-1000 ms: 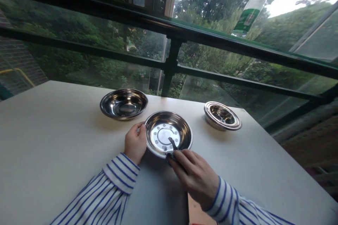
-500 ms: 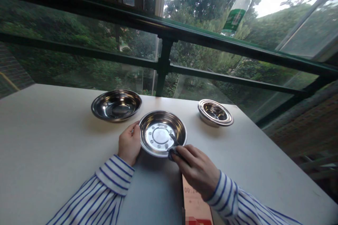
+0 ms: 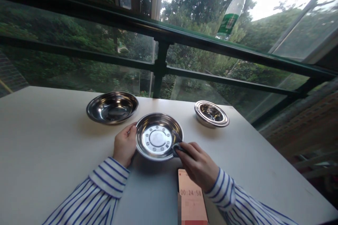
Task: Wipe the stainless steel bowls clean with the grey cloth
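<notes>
I can see plenty of open surface (image 3: pixel 52 154) left of the left fingers (image 3: pixel 132 135) and off past the right fingers (image 3: pixel 189 148). A gap runs between the held bowl (image 3: pixel 158 137) and the small bowl (image 3: pixel 211 115), but the large bowl (image 3: pixel 113 109) crowds its other side. The phone (image 3: pixel 192 202) obstructs the near side; the green railing (image 3: pixel 190 37) bars the back.

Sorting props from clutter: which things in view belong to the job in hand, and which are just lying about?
In use:
middle bowl, held by the left hand
dark cloth, in the right hand, at that bowl's rim

Apparently just lying about:
left bowl
right bowl
phone
bottle
</notes>
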`<state>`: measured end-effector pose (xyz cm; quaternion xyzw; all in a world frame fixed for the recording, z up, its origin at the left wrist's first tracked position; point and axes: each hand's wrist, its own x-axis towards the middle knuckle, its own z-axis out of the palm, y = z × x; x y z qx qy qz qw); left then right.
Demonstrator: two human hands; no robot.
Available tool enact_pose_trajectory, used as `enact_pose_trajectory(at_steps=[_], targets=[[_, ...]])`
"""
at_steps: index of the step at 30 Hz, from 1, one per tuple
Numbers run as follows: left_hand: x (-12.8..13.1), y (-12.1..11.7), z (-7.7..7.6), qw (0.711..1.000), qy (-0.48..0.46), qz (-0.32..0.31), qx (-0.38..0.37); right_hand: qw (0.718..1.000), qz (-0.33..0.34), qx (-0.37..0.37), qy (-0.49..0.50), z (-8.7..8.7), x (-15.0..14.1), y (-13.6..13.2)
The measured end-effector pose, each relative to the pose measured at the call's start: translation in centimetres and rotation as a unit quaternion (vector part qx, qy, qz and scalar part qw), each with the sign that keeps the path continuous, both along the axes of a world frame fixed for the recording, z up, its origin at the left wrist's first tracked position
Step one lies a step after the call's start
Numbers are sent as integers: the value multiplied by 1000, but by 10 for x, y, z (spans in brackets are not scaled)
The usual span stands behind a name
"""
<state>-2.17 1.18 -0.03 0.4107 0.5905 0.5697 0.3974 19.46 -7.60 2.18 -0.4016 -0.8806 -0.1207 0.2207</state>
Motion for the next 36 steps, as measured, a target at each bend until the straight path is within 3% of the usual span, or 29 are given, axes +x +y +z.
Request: enact_pose_trajectory(at_steps=[4,10,15,18,22,27,33,36], targets=[[-1,1,0,1000,-15,-26,-6,999,35,-15,15,-2,-1,-2],[-3,4,-2,999,-19,-27,-6,999,24,-19,41,-9,9,1],[-4,4,0,997,-47,-66,-19,998,34,-24,50,-13,14,-2],[-4,4,3,997,-42,-59,-22,997,19,-25,70,-13,14,-3],[-5,4,4,998,-24,-61,-24,996,47,-42,61,-13,13,-3],[-5,4,2,996,-45,-72,-17,996,15,-28,85,-12,17,0],[-5,6,2,996,-42,-77,-23,993,53,-60,88,-13,15,-2],[-5,6,0,996,-57,-73,-18,992,24,-42,116,-12,17,2]])
